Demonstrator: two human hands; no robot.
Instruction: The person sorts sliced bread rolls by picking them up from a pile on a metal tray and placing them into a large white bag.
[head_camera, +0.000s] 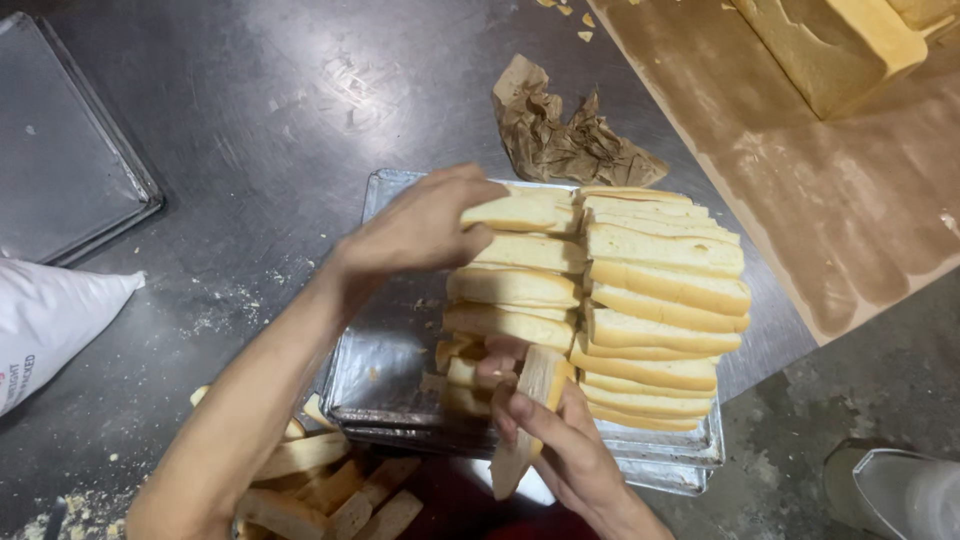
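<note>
Two rows of pale bread slices (660, 300) stand stacked on edge on a shiny metal tray (385, 370) in the middle of a steel table. My left hand (420, 225) reaches across and grips the far slices of the left row (515, 212) at the top. My right hand (560, 440) is at the near end of that row, holding one slice (530, 410) tilted on edge, its lower end hanging past the tray's front rim. Both rows lean against each other.
Crumpled brown paper (560, 130) lies behind the tray. A wooden board (850, 200) with a whole loaf (830, 45) is at the top right. An empty dark tray (60, 150) and a white bag (45, 320) lie left. Crust trimmings (320, 490) pile at the front.
</note>
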